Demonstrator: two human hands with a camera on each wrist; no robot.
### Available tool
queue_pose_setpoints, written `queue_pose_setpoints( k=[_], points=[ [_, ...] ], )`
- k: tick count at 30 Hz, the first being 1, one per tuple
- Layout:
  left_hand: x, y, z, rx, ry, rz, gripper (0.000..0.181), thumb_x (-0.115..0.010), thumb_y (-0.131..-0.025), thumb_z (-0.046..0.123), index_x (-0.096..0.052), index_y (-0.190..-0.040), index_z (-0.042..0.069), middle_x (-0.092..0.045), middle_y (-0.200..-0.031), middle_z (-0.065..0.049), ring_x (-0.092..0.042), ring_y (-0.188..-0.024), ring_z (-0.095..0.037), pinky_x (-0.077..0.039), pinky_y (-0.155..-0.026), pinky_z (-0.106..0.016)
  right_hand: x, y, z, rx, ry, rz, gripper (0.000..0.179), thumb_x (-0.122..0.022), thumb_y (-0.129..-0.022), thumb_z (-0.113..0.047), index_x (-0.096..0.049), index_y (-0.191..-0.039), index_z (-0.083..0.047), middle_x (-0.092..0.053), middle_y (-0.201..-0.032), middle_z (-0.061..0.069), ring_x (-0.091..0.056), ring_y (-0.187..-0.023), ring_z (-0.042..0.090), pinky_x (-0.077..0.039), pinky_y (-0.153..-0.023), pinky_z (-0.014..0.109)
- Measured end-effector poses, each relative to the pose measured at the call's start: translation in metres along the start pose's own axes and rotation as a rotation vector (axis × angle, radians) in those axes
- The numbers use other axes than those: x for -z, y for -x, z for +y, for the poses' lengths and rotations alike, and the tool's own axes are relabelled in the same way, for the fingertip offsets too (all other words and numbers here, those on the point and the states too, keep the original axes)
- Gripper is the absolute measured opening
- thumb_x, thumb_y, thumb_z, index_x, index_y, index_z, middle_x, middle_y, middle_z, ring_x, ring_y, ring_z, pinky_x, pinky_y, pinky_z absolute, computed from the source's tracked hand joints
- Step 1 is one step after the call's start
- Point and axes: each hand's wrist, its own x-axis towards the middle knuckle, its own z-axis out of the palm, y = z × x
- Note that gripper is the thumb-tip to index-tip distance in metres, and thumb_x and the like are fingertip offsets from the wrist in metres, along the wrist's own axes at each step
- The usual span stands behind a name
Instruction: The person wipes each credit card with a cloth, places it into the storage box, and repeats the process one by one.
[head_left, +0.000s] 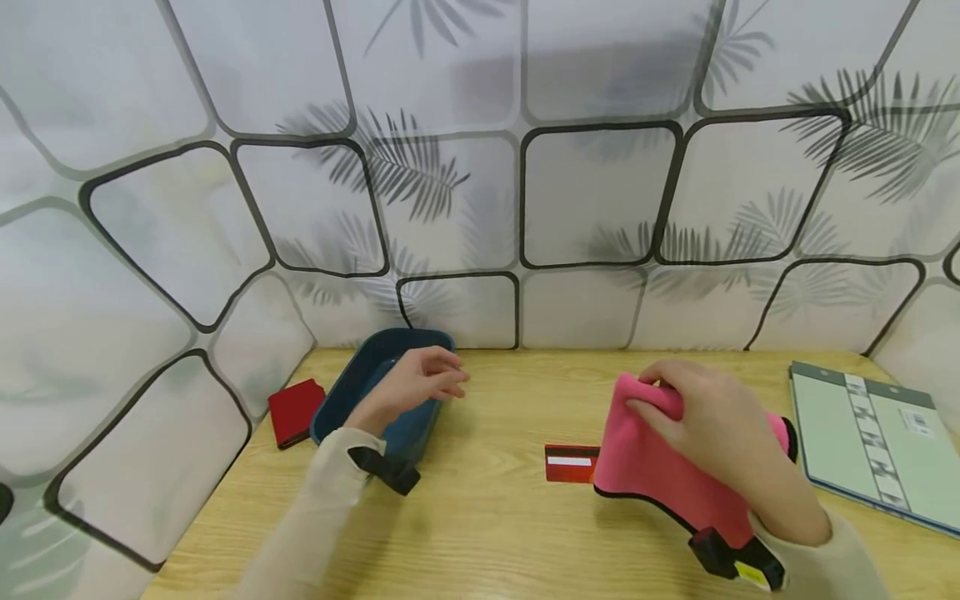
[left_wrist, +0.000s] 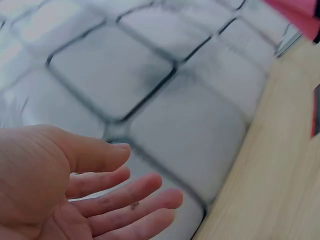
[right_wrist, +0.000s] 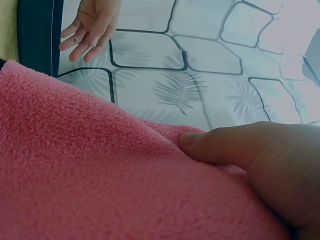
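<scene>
A pink fleece cloth (head_left: pixel 645 450) with dark edging hangs from my right hand (head_left: pixel 705 417), pinched between thumb and fingers at its upper edge. In the right wrist view the thumb (right_wrist: pixel 215 145) presses into the folded pile of the cloth (right_wrist: pixel 100 165). Beneath the cloth's left edge, a red card (head_left: pixel 572 463) with a black stripe and a white strip lies on the table, its right end hidden. My left hand (head_left: pixel 416 379) is over the blue plastic bin (head_left: pixel 408 337), fingers relaxed and holding nothing; the left wrist view shows its palm and loosely spread fingers (left_wrist: pixel 145 190).
A red wallet (head_left: pixel 295 412) lies left of the bin. At the right is a pale green notebook (head_left: pixel 873 442) with a patterned band and a barcode label. A patterned white curtain (head_left: pixel 465 208) stands along the back and left edges of the wooden table (head_left: pixel 480 525).
</scene>
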Motion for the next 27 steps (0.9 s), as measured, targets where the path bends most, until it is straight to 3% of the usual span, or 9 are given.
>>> queue_pose_setpoints(
  k=[4, 8, 15, 17, 22, 27],
  points=[
    [-0.031, 0.000, 0.007, -0.057, -0.046, -0.109, 0.029, -0.059, -0.095, 0.008, -0.056, -0.119, -0.009, -0.065, -0.109, -0.028, -0.069, -0.089, -0.030, -0.058, -0.076, -0.035, 0.001, -0.001, -0.001, 0.002, -0.001, 0.006, 0.028, -0.087, -0.066, -0.018, -0.066, -0.084, -0.015, -0.055, -0.066, -0.008, -0.043, -0.057, 0.006, -0.036, -0.050, 0.023],
    [-0.062, -0.002, 0.005, -0.108, -0.181, -0.191, 0.026, -0.064, -0.091, 0.006, -0.058, -0.113, -0.006, -0.066, -0.106, -0.023, -0.067, -0.091, -0.026, -0.054, -0.078, -0.029, 0.002, -0.002, 0.000, 0.005, -0.007, 0.004, 0.027, -0.085, -0.067, -0.017, -0.065, -0.084, -0.014, -0.056, -0.067, -0.008, -0.044, -0.057, 0.006, -0.037, -0.050, 0.023],
    [-0.108, -0.007, -0.008, -0.032, -0.388, -0.265, 0.048, -0.079, -0.079, 0.021, -0.059, -0.118, 0.002, -0.062, -0.117, -0.011, -0.057, -0.108, -0.025, -0.048, -0.091, -0.028, 0.001, -0.002, 0.001, 0.025, -0.012, 0.019, 0.027, -0.085, -0.066, -0.017, -0.065, -0.084, -0.014, -0.057, -0.068, -0.008, -0.044, -0.057, 0.006, -0.038, -0.050, 0.024],
    [-0.117, -0.009, -0.011, -0.038, -0.450, -0.283, 0.054, -0.084, -0.075, 0.023, -0.059, -0.119, 0.003, -0.061, -0.117, -0.009, -0.054, -0.109, -0.022, -0.045, -0.093, -0.026, 0.001, -0.001, 0.001, 0.019, -0.013, 0.016, 0.028, -0.086, -0.066, -0.017, -0.066, -0.084, -0.015, -0.057, -0.068, -0.009, -0.044, -0.057, 0.005, -0.037, -0.050, 0.023],
    [-0.135, -0.011, -0.016, -0.069, -0.588, -0.246, 0.065, -0.091, -0.064, 0.025, -0.061, -0.118, 0.006, -0.058, -0.109, -0.003, -0.046, -0.102, -0.012, -0.043, -0.089, -0.021, 0.002, -0.001, 0.000, 0.001, -0.009, 0.003, 0.029, -0.087, -0.065, -0.017, -0.067, -0.085, -0.015, -0.058, -0.069, -0.009, -0.045, -0.058, 0.006, -0.038, -0.051, 0.024],
    [-0.143, -0.011, -0.018, -0.037, -0.676, -0.166, 0.064, -0.094, -0.058, 0.029, -0.067, -0.114, 0.010, -0.058, -0.104, 0.003, -0.046, -0.099, -0.010, -0.045, -0.084, -0.021, 0.002, -0.001, -0.001, 0.000, -0.004, -0.019, 0.028, -0.086, -0.066, -0.019, -0.067, -0.086, -0.014, -0.061, -0.071, -0.007, -0.046, -0.059, 0.006, -0.040, -0.052, 0.025]
  ],
)
